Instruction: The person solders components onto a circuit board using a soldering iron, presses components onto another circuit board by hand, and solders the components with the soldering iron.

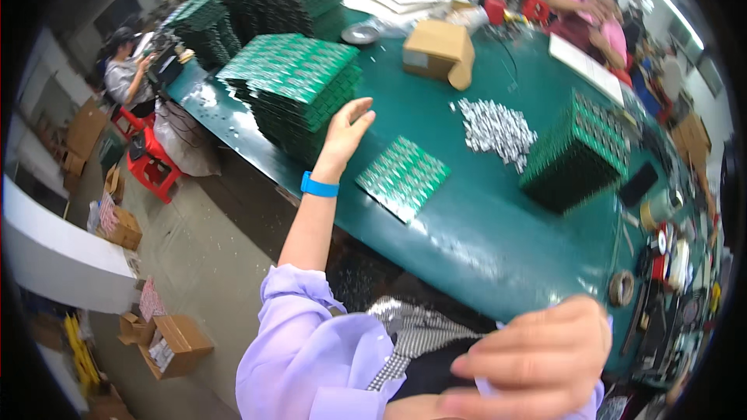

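Green worktable (467,218): left hand (344,134) reaches, grip spread, toward stacked circuit boards (299,89); right hand (537,362) curls, grip unclear.

Circuit boards (404,176) looked glossy green w/ shiny metal pads. Table top (467,241) was smooth green, slightly reflective. Cardboard box (438,50) was matt brown paper. Wristband (319,186) looked smooth blue plastic/rubber. Sleeve (311,350) was soft lilac cloth.

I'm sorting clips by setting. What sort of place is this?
Most likely an electronics assembly workshop: tall stacks of green circuit boards stand on a long green workbench, a heap of small silver parts lies beside them, and the left hand reaches toward one stack.
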The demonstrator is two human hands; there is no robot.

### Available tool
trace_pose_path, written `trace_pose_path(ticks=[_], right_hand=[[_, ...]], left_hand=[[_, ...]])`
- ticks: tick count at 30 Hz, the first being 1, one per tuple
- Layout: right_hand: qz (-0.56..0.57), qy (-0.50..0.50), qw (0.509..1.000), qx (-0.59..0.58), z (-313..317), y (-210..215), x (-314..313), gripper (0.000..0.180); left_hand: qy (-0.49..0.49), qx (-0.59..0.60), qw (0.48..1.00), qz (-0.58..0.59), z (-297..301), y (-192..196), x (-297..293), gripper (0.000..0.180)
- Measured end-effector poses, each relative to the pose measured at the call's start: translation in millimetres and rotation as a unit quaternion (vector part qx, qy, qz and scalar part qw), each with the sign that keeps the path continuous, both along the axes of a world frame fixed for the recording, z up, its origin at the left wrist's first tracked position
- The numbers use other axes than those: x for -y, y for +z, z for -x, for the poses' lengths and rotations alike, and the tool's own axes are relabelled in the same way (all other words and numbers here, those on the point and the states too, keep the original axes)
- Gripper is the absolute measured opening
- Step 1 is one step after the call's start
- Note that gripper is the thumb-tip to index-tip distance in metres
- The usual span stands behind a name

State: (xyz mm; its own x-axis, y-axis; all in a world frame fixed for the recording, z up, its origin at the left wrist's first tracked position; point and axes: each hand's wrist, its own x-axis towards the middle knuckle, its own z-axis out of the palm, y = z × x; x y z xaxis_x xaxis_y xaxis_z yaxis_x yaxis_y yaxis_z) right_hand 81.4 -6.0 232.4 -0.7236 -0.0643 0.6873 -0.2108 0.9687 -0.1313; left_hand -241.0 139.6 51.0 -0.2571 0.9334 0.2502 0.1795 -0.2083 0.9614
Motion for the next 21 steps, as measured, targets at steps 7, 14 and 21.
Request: trace_pose_path(ticks=[7, 14, 21], right_hand=[[0.108, 0.104, 0.985, 0.087, 5, -6, 14, 0.035], [0.011, -0.057, 0.998, -0.007, -65, -15, 69, 0.027], [0.177, -0.072, 0.978, 0.083, -88, -2, 67, 0.043]], left_hand=[[0.047, -0.538, 0.841, 0.041, -72, -50, 34, 0.061], [0.061, -0.574, 0.808, 0.120, -100, -87, 43, 0.070], [0.095, -0.594, 0.779, 0.177, -81, -77, 38, 0.068]])
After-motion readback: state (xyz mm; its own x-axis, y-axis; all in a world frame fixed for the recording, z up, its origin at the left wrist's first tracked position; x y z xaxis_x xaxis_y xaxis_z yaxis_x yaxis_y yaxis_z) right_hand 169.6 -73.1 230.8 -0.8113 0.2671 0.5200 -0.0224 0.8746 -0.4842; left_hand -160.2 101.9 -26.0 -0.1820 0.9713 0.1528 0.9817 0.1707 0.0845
